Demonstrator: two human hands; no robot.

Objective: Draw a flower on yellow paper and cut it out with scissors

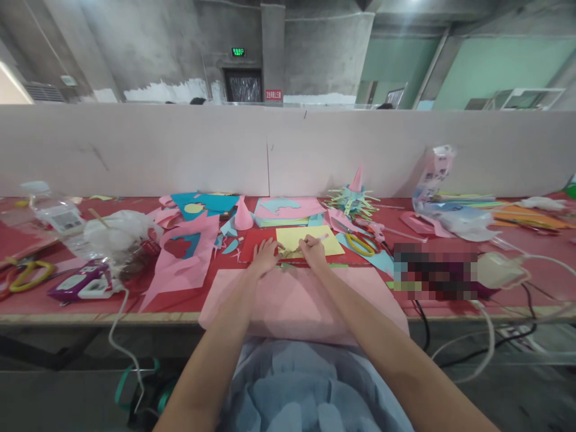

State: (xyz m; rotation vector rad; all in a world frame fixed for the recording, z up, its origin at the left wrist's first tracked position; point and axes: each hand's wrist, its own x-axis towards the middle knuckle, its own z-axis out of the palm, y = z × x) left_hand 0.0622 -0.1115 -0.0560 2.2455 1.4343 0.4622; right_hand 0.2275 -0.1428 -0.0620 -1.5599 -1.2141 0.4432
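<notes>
A yellow sheet (332, 242) lies on a red surface in front of me, partly under my hands. My right hand (312, 249) is closed round a light-coloured pen (323, 237), its tip end near the sheet's lower left part. My left hand (266, 254) rests with fingers spread at the sheet's left edge, its fingertips reaching a small yellowish piece (292, 254) whose shape I cannot make out. A large pink sheet (306, 300) lies under my forearms and hangs over the table's front edge.
Pink cut paper (193, 264) and a purple tool (83, 282) lie left. A pink cone (243, 215) and a fringed cone piece (354, 198) stand behind. Yellow-handled scissors (360, 244) lie right; a plastic bag (468, 221) is farther right. A partition (202, 150) runs behind.
</notes>
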